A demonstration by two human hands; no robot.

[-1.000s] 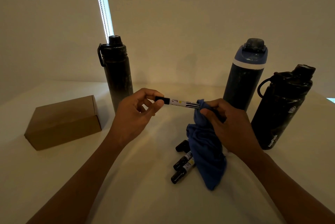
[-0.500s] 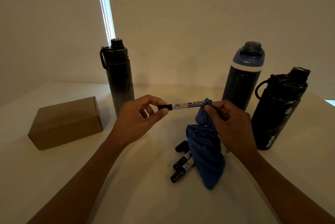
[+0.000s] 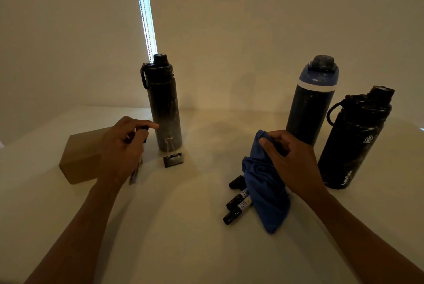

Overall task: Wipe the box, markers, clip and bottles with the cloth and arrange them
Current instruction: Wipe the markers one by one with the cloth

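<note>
Grip, left hand (image 3: 125, 148): fingers curled and clamped on a marker (image 3: 135, 171), held above the tabletop (image 3: 183, 237) in front of the cardboard box (image 3: 80, 157). The dark cap end shows near the fingertips and the other end juts out below the palm. The hand and marker are blurred, so finer detail cannot be told.

Grip, right hand (image 3: 289, 159): thumb and fingers pinched together on the upper fold of the blue cloth (image 3: 268, 203). The cloth hangs from the pinch, and its lower end rests on the tabletop, right of the middle.

Three markers (image 3: 236, 201): black caps, white labels, lying side by side on the tabletop. Their cap ends point toward the left edge, and their other ends are hidden under the blue cloth.

Binder clip (image 3: 173, 159): black with wire handles, standing on the tabletop just in front of the slim black bottle (image 3: 164, 109).

Slim black bottle: upright, loop handle on the cap, toward the far edge, left of the middle.

Blue-lidded bottle (image 3: 309, 104): upright, dark body, toward the far right corner.

Black AquaFlask bottle (image 3: 353, 141): upright, just beside the blue-lidded bottle on the side of the right edge, and nearer the front.

Cardboard box: closed, plain brown, on the left part of the tabletop.

Wall (image 3: 229, 31): plain, with a vertical strip of light (image 3: 144, 8) above the slim black bottle.
</note>
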